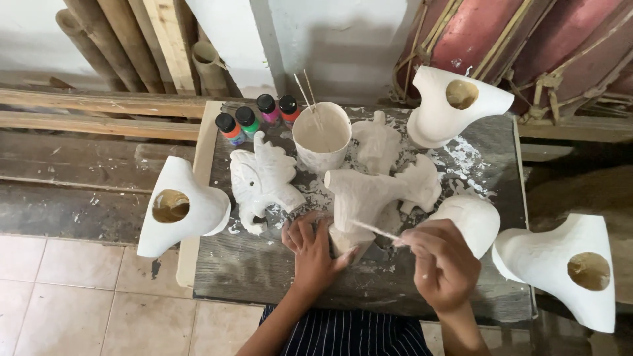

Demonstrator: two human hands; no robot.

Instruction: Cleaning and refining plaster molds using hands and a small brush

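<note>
Risk of toppling: the white-coated carved wooden figure (359,198), standing on the paint-spattered grey wooden table (264,264), could tip against neighbouring white carvings if pressed hard. Left hand (313,250) cups its base; right hand (442,264), fingers pinched on a thin white-tipped stick (376,229), works just beside it.

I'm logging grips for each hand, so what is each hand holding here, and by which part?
The left hand grips the white carved figure at its lower end. The right hand pinches a thin stick by its near end, tip on the figure.
</note>
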